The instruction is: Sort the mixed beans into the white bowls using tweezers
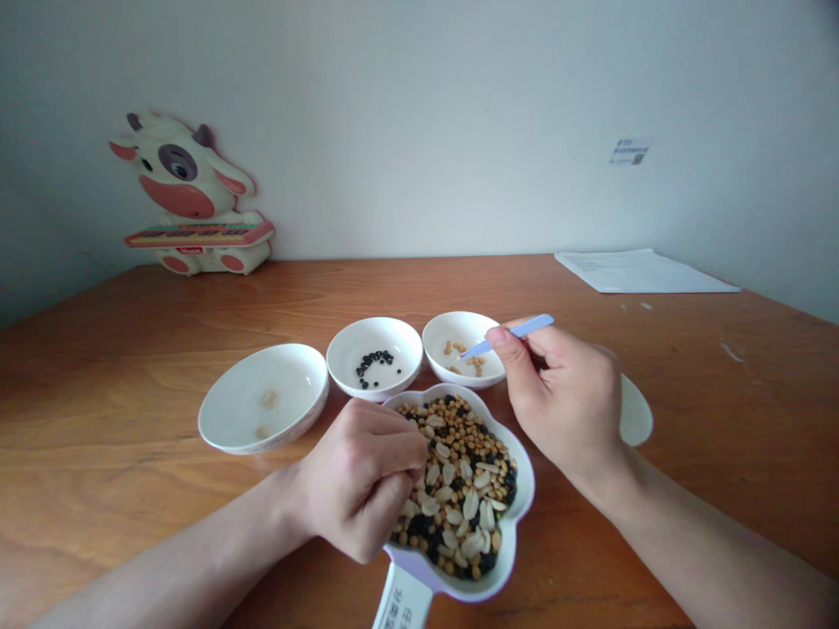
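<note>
My right hand (570,393) grips light blue tweezers (517,331), their tips over a white bowl (438,325) holding several yellow beans (477,362). A pale bit shows at the tips, too small to name. My left hand (367,476) is a fist over the left side of a scalloped, pale purple tray (524,476); anything inside it is hidden. Peanut halves (470,505), yellow beans and dark beans lie mixed in the tray. A middle bowl (347,336) contains black beans (375,360). In the left bowl (226,411) are a few pale pieces (270,399).
Partly behind my right hand stands another white dish (637,415). A cow-shaped toy keyboard (197,201) is at the back left, against the wall. White papers (642,272) lie at the back right of the wooden table (118,384). The tray's labelled handle (403,594) points toward me.
</note>
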### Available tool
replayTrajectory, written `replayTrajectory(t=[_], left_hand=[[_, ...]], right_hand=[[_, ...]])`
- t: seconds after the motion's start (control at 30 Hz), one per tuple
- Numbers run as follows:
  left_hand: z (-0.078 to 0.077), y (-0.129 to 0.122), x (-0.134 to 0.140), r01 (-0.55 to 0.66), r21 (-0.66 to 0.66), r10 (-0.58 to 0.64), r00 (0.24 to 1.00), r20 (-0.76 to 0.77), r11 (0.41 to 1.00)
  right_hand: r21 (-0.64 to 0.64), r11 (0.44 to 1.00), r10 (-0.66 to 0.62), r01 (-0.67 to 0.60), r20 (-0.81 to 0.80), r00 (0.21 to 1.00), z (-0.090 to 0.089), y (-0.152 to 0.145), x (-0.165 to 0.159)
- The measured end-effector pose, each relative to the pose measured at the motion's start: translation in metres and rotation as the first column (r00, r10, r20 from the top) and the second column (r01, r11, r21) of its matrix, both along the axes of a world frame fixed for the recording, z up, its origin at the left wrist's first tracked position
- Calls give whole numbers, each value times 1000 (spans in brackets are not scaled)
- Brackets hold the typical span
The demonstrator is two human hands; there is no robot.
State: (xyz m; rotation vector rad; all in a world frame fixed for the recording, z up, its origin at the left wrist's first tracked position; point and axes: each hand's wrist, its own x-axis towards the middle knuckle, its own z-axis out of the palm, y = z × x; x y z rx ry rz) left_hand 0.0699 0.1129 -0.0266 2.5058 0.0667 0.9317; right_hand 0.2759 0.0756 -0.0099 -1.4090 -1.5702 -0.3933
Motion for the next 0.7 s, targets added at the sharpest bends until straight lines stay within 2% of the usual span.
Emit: replayTrajectory(t=[0.17, 0.7], left_hand=[[0, -1, 0, 1, -5, -1, 1000, 4, 1000], [2, 0, 1, -4, 19, 4, 1000, 1, 1000]], right_hand=[[-84, 996, -15, 15, -9, 1000, 0, 1, -2], [-108, 994, -23, 20, -21, 1000, -2, 3, -2]])
